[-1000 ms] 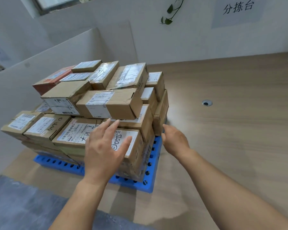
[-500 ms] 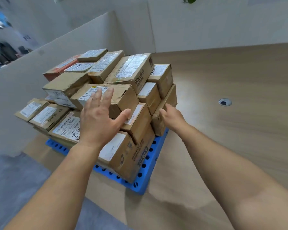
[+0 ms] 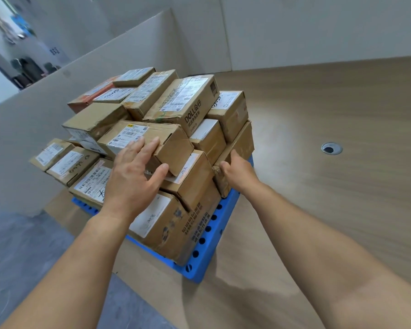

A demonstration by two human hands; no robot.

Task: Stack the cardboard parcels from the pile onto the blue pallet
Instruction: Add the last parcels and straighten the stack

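Cardboard parcels (image 3: 183,103) sit in tight tiers on the blue pallet (image 3: 199,264), which lies on a wooden surface (image 3: 318,210) beside a grey partition (image 3: 33,127). No loose pile shows in this view, so the stacking looks close to done. The 2 hands work at the stack's near corner, and I read this as tidying rather than loading. The left hand (image 3: 131,179) holds a labelled parcel (image 3: 166,138) in an upper tier, fingers laid over its top and thumb spread against its front face, probably because that box sits skewed and juts past the 1 beneath. The right hand (image 3: 239,173) grips the near end of a flat parcel (image 3: 243,143) standing on edge against the stack's right side. Its thumb hooks over the crumpled corner and its fingers are mostly hidden. Held so, the flat parcel cannot tip outward off the pallet. The next move likely calls for squaring both boxes in gently, since a hard shove could shift their neighbours.
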